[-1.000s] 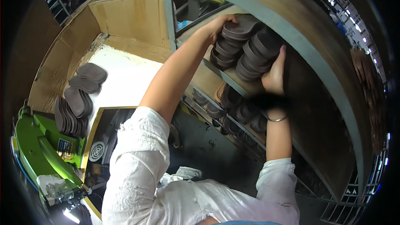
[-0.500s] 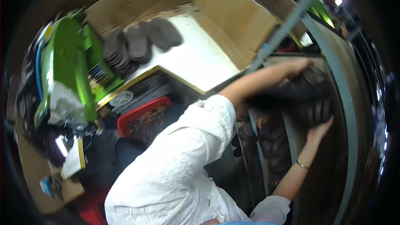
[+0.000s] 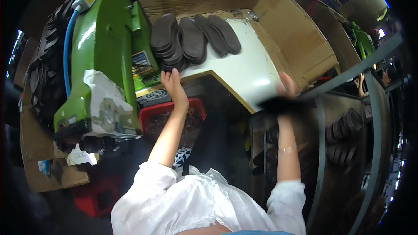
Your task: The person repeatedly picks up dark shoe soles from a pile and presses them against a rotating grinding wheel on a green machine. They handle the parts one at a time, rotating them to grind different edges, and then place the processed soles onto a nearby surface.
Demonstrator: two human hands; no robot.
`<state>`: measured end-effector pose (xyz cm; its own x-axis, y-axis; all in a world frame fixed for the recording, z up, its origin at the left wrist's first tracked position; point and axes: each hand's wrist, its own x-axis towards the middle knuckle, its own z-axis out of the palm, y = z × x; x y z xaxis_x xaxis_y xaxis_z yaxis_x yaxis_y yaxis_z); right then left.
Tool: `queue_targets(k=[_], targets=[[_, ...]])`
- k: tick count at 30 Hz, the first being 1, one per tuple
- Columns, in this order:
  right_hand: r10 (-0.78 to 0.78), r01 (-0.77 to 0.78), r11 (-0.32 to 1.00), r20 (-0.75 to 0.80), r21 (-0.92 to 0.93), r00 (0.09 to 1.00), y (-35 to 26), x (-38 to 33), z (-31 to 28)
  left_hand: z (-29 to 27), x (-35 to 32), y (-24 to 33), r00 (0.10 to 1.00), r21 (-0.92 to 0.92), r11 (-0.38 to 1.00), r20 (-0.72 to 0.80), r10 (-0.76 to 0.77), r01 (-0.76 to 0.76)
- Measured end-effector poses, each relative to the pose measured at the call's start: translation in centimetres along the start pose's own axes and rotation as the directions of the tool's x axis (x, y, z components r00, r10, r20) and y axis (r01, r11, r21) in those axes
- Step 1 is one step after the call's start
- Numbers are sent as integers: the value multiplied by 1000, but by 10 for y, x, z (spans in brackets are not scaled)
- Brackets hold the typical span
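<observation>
A shoe workshop: green machine, stacked dark soles on a white table, metal rack holding more soles.

My upper garment is white, loose-fitting and creased throughout, with gathered folds across the front. My left sleeve and right sleeve match it in colour; each terminates near the elbow, leaving the forearm uncovered. My left hand and right hand are bare. My right forearm carries a small, pale, rectangular mark, type indeterminate. Light blue material borders my garment at the lower edge of view.
</observation>
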<state>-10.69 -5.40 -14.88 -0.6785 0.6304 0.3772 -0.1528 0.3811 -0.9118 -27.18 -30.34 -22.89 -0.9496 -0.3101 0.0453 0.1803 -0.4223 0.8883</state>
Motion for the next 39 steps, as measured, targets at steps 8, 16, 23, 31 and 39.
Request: queue_targets(k=[8,16,23,31,39], targets=[[570,-479,804,226,-352,790,114,193,186,19,92,56,919,-120,925,217,-329,359],[500,-758,633,664,158,555,79,183,249,30,123,48,819,-69,839,271,-505,540],[386,-767,600,757,228,527,21,168,244,23,143,20,813,-49,820,178,-555,570],[568,-811,581,678,70,466,1,132,275,52,123,30,801,155,791,-220,-556,592],[416,-855,447,786,261,458,-12,62,185,9,55,21,798,17,812,176,-577,584]])
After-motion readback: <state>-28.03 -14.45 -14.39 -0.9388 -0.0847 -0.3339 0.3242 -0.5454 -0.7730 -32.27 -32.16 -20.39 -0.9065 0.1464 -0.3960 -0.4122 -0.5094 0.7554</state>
